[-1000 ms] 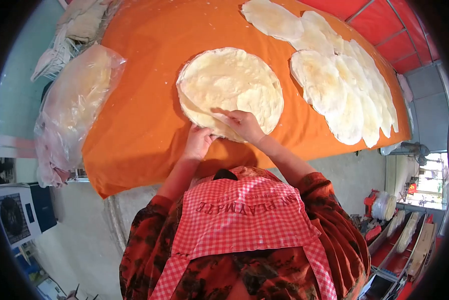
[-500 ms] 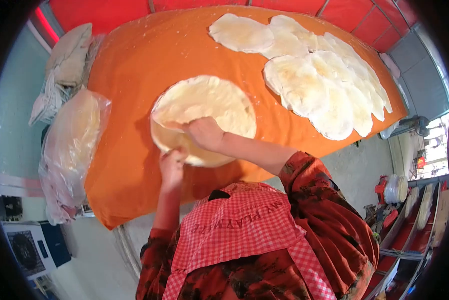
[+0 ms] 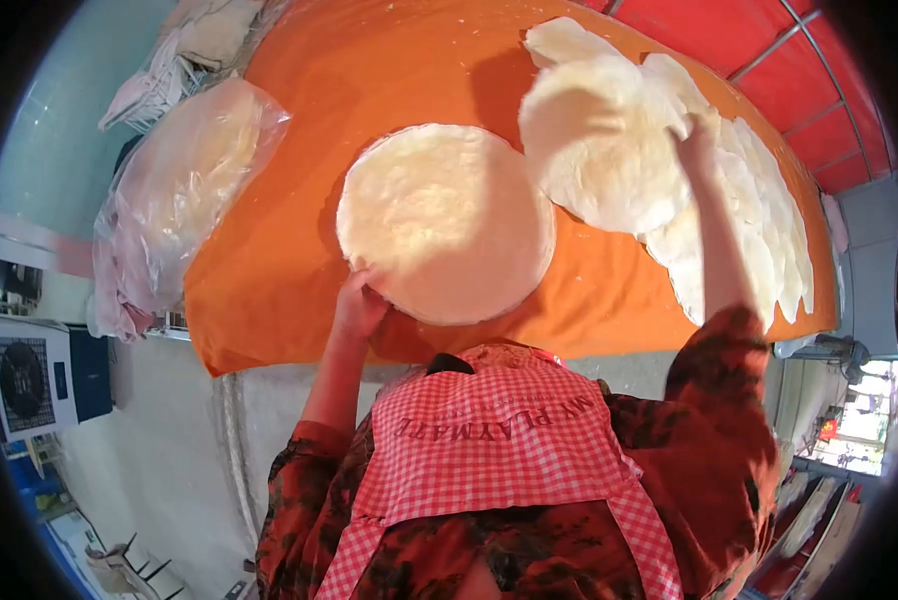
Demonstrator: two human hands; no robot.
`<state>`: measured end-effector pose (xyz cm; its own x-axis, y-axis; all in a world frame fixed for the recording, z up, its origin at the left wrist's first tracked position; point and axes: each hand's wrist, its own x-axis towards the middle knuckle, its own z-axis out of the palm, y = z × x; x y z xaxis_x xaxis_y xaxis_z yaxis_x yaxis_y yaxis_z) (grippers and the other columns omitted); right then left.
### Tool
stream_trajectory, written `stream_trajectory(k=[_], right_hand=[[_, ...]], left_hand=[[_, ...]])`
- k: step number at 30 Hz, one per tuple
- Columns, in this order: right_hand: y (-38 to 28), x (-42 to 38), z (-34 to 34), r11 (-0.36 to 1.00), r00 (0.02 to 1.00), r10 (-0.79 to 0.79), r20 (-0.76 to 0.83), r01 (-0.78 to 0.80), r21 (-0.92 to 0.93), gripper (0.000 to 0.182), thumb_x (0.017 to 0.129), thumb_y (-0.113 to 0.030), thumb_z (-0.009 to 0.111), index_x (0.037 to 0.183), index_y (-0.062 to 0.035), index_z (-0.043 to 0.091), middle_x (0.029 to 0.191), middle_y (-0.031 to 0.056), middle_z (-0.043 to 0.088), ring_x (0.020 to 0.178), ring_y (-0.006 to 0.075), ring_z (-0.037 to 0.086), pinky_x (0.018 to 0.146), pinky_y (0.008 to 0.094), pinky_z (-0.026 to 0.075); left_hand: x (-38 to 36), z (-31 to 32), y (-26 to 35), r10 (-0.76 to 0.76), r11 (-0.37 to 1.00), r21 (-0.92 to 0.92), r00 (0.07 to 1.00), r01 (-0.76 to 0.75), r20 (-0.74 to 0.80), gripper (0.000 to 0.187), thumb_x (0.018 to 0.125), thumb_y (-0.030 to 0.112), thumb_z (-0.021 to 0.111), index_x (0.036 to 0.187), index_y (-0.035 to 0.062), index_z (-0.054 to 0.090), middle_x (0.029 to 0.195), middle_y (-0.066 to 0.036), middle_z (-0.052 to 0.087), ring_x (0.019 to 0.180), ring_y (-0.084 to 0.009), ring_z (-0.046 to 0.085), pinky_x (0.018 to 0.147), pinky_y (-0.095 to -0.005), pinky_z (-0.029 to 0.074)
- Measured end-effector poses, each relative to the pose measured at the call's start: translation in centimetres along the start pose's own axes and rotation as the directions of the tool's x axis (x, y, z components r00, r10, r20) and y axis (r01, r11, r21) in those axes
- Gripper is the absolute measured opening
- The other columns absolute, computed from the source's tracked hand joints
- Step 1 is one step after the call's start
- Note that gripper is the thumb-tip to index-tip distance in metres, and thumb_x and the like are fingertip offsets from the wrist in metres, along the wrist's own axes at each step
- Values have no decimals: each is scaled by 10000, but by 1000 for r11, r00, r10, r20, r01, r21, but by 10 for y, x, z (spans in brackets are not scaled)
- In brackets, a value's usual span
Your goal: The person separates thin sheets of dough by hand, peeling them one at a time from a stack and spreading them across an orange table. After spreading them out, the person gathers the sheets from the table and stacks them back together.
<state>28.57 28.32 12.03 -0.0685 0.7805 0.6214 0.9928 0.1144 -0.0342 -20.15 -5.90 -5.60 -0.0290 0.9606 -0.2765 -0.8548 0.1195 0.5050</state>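
Observation:
A round stack of thin pale flatbreads [image 3: 444, 220] lies on the orange cloth in front of me. At its near left edge my left hand [image 3: 361, 300] has its fingers closed on the rim. Out to the right, my right hand [image 3: 701, 140] grips the right edge of a single thin flatbread [image 3: 604, 150]. This sheet is spread over other flatbreads [image 3: 754, 210] that overlap at the table's right side. A hand-shaped shadow falls across the sheet. Part of my right hand's grip is hard to make out.
An orange cloth [image 3: 369, 80] covers the table. Clear plastic bags with pale contents [image 3: 194, 190] sit along its left edge, with folded cloths [image 3: 204, 35] behind them. A white appliance [image 3: 29, 375] stands on the floor at the left. Red panels [image 3: 759, 50] border the far right.
My right hand has moved from the stack to the far right with a thin flatbread, now over the overlapping ones. My left hand stays at the stack's near edge. The view has shifted.

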Motion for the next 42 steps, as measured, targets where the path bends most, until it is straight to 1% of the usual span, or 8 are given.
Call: stream_trajectory(k=[2, 3, 4, 5, 17, 32, 38, 42], right_hand=[[-100, -76, -25, 838, 956, -181, 231, 27, 545, 376, 779, -213, 723, 1096, -36, 624, 1015, 145, 669, 967, 257, 636, 839, 353, 489], [-155, -115, -28, 726, 806, -202, 556, -258, 638, 339, 804, -170, 692, 1115, -50, 629, 1068, 131, 654, 991, 230, 610, 887, 318, 460], [-189, -169, -9, 348, 703, -411, 581, -468, 812, 312, 824, -205, 675, 1092, -50, 636, 1128, 138, 617, 1058, 213, 566, 945, 315, 420], [-241, -199, -32, 317, 685, -576, 446, -316, 894, 401, 824, -274, 682, 1145, -49, 598, 1203, 153, 578, 1143, 249, 526, 991, 337, 391], [-338, -262, -72, 483, 784, -569, 248, 74, 873, 305, 766, -218, 697, 955, -47, 530, 1126, 174, 597, 992, 363, 600, 827, 412, 511], [-341, -257, -60, 474, 550, -509, 662, -463, 749, 283, 834, -263, 630, 969, -14, 629, 756, 189, 631, 751, 359, 631, 707, 393, 510], [-373, -218, -72, 577, 708, -476, 522, -196, 793, 373, 804, -380, 625, 904, -23, 672, 822, 190, 648, 837, 347, 627, 772, 397, 490], [-394, -205, -42, 615, 572, -555, 605, -208, 761, 341, 786, -342, 630, 797, -2, 657, 784, 195, 639, 788, 303, 634, 728, 382, 493]], left_hand=[[-2, 27, 5, 14, 992, -128, 1000, -12, 14, 507, 942, 274, 452, 1370, 19, 360, 1353, -109, 479, 1214, -293, 481, 993, -459, 407], [-3, 40, 10, 22, 982, -190, 999, -17, 23, 512, 958, 314, 438, 1373, 23, 362, 1362, -106, 474, 1223, -294, 475, 998, -461, 401], [-5, 47, 14, 35, 977, -212, 998, -22, 54, 522, 965, 347, 417, 1377, 32, 361, 1368, -109, 469, 1229, -294, 470, 1004, -464, 394], [-6, 52, 18, 46, 972, -234, 995, -25, 85, 533, 973, 380, 396, 1382, 41, 360, 1374, -112, 464, 1236, -294, 465, 1010, -466, 386], [-8, 28, 17, 29, 1000, -14, 961, -26, 276, 513, 850, 107, 477, 1353, 54, 392, 1318, -123, 495, 1205, -282, 489, 1002, -434, 400], [-6, 26, 13, -32, 993, 114, 997, 23, 77, 521, 853, -27, 497, 1339, 130, 393, 1236, -107, 544, 1111, -274, 555, 863, -426, 488], [-2, 22, -1, 39, 976, 216, 999, -32, -25, 523, 835, -51, 496, 1321, 113, 397, 1213, -91, 543, 1085, -235, 567, 819, -377, 508], [4, 19, 8, 12, 958, 286, 1000, -14, 9, 482, 843, -43, 491, 1298, 99, 420, 1203, -83, 549, 1065, -215, 579, 817, -369, 516]])
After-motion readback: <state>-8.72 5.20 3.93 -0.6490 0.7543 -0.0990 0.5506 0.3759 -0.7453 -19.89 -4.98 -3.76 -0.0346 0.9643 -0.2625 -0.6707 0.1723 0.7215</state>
